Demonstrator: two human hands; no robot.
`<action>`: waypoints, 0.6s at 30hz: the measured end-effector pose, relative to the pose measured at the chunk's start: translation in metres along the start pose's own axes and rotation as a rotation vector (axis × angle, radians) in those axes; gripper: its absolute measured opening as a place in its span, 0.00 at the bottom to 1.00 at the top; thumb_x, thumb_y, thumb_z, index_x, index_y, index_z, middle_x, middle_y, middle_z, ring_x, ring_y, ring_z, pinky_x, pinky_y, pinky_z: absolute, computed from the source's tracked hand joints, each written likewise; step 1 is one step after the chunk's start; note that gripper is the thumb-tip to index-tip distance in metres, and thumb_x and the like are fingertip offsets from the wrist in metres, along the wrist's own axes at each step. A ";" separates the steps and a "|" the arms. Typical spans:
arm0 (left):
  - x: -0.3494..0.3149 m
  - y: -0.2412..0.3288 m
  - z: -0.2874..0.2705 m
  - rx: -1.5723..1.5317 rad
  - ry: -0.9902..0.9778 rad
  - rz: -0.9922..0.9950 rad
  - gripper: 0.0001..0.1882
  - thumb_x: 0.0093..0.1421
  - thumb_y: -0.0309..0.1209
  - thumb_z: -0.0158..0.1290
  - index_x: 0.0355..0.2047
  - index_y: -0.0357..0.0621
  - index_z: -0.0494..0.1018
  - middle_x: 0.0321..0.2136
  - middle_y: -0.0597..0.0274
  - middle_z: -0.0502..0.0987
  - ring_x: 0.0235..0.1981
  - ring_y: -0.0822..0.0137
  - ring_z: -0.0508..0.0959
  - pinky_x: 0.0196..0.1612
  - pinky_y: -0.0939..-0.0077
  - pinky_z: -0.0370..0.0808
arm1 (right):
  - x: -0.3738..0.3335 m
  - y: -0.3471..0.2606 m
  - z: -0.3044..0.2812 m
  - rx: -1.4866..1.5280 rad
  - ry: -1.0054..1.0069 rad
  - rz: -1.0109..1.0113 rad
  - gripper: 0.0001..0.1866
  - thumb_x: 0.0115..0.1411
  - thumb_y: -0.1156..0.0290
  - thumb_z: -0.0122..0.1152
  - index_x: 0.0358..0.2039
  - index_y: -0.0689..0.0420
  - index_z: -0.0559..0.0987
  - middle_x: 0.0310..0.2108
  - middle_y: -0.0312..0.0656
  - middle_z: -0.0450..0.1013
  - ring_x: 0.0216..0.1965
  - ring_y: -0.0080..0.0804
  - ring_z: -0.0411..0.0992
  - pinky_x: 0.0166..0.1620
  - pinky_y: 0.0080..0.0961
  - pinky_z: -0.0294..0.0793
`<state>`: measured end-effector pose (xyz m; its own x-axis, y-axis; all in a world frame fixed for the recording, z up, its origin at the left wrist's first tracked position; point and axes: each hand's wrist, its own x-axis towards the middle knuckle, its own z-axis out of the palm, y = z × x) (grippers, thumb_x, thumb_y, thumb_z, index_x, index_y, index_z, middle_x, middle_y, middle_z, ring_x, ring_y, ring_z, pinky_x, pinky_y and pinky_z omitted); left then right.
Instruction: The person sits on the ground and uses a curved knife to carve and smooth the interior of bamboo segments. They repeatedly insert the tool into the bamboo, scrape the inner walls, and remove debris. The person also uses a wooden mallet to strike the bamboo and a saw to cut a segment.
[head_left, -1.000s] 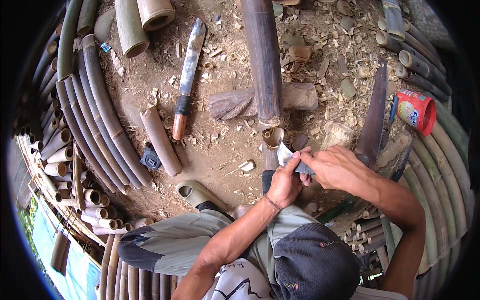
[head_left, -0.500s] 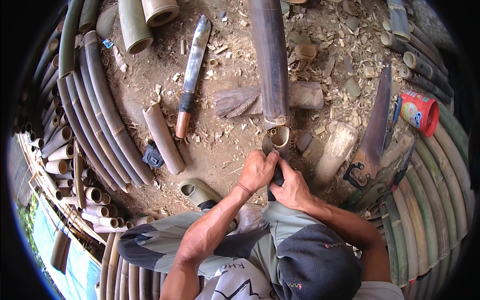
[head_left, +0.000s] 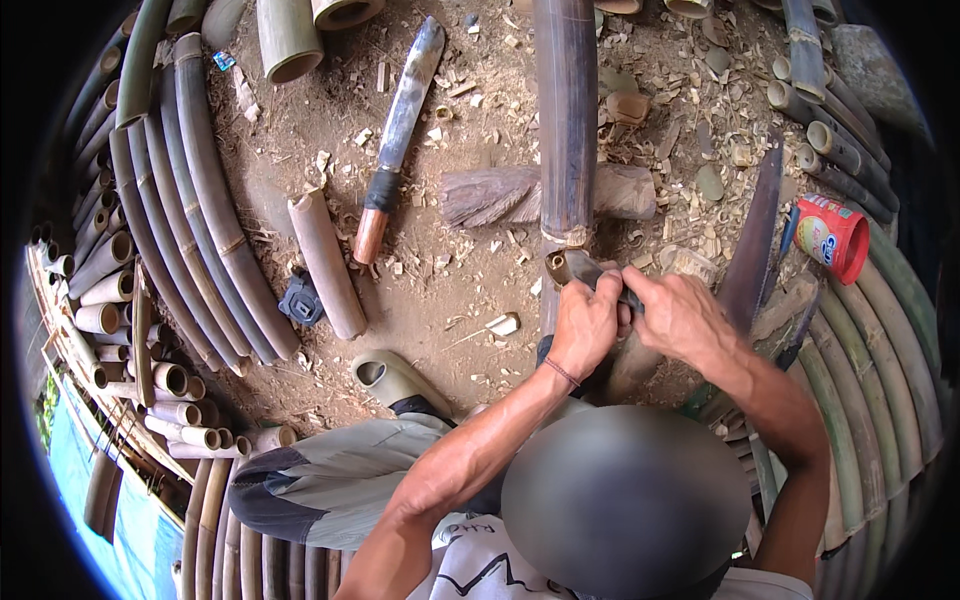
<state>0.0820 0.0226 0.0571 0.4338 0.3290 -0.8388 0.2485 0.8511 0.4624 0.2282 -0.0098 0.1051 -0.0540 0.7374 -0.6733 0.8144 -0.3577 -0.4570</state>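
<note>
A dark bamboo pole (head_left: 568,130) runs toward me, its near end cut open below a pale node. Across that end lies a short knife (head_left: 630,298) with a grey blade, mostly covered by my fingers. My right hand (head_left: 685,315) is closed round the knife's dark handle. Just left of it, my left hand (head_left: 585,325) is closed too, its thumb on the knife near the bamboo end. Its other fingertips are partly hidden between the hands.
The pole rests across a wooden log (head_left: 490,195). A machete (head_left: 400,120), a split bamboo piece (head_left: 328,265) and a black tape measure (head_left: 302,298) lie left. Right are a saw (head_left: 755,235) and a red tub (head_left: 850,250). Bamboo lines both sides.
Both hands have shifted right, with the right hand swinging outward. The knife has turned from pointing away to lying across the bamboo's end. A pale chip now lies on the ground left of the hands.
</note>
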 end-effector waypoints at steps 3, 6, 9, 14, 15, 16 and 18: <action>-0.003 0.000 -0.003 -0.450 -0.062 -0.029 0.17 0.69 0.38 0.44 0.42 0.37 0.76 0.19 0.65 0.74 0.20 0.72 0.71 0.26 0.75 0.69 | 0.018 -0.022 -0.034 -0.212 -0.150 -0.069 0.11 0.53 0.69 0.62 0.38 0.57 0.79 0.25 0.48 0.79 0.27 0.44 0.80 0.31 0.41 0.78; -0.007 0.001 -0.006 -0.916 -0.107 -0.091 0.12 0.69 0.38 0.46 0.44 0.44 0.73 0.27 0.69 0.75 0.27 0.75 0.73 0.37 0.76 0.73 | 0.043 -0.042 -0.048 -0.456 -0.291 -0.235 0.08 0.54 0.69 0.62 0.34 0.53 0.84 0.29 0.43 0.81 0.31 0.36 0.82 0.33 0.33 0.79; -0.002 -0.013 -0.017 -1.210 -0.261 -0.100 0.20 0.71 0.48 0.41 0.45 0.46 0.72 0.29 0.70 0.76 0.34 0.73 0.76 0.43 0.71 0.74 | 0.075 -0.080 -0.062 -0.774 -0.443 -0.356 0.06 0.54 0.69 0.62 0.29 0.52 0.86 0.34 0.40 0.83 0.36 0.33 0.82 0.37 0.27 0.79; -0.016 -0.019 -0.041 -0.775 -0.456 -0.138 0.28 0.70 0.56 0.39 0.49 0.43 0.70 0.38 0.60 0.78 0.40 0.64 0.78 0.48 0.65 0.74 | 0.066 -0.032 -0.034 -0.499 -0.148 -0.340 0.07 0.53 0.67 0.61 0.31 0.55 0.82 0.23 0.47 0.79 0.27 0.44 0.80 0.28 0.37 0.78; -0.024 -0.019 -0.043 -0.573 -0.349 -0.221 0.29 0.69 0.57 0.39 0.49 0.42 0.69 0.40 0.58 0.78 0.41 0.62 0.78 0.49 0.63 0.74 | 0.042 -0.009 -0.011 -0.362 0.024 -0.365 0.10 0.55 0.64 0.60 0.33 0.56 0.80 0.21 0.49 0.78 0.23 0.47 0.79 0.25 0.41 0.76; -0.033 -0.031 -0.046 -0.347 -0.324 -0.225 0.33 0.67 0.58 0.45 0.55 0.40 0.68 0.43 0.55 0.78 0.44 0.65 0.78 0.49 0.66 0.74 | 0.022 -0.015 -0.009 -0.192 -0.147 -0.209 0.13 0.58 0.60 0.59 0.31 0.57 0.79 0.22 0.52 0.77 0.26 0.50 0.78 0.29 0.45 0.75; -0.050 -0.045 -0.048 0.147 -0.436 -0.016 0.41 0.64 0.53 0.53 0.65 0.34 0.57 0.52 0.47 0.73 0.54 0.56 0.74 0.58 0.62 0.69 | -0.011 -0.003 0.027 0.033 0.030 -0.103 0.20 0.65 0.55 0.51 0.32 0.59 0.78 0.26 0.56 0.74 0.32 0.54 0.74 0.41 0.51 0.71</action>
<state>0.0078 -0.0122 0.0642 0.7448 0.0863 -0.6617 0.3650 0.7774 0.5123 0.2109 -0.0327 0.0984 -0.1186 0.7881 -0.6041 0.7857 -0.2975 -0.5424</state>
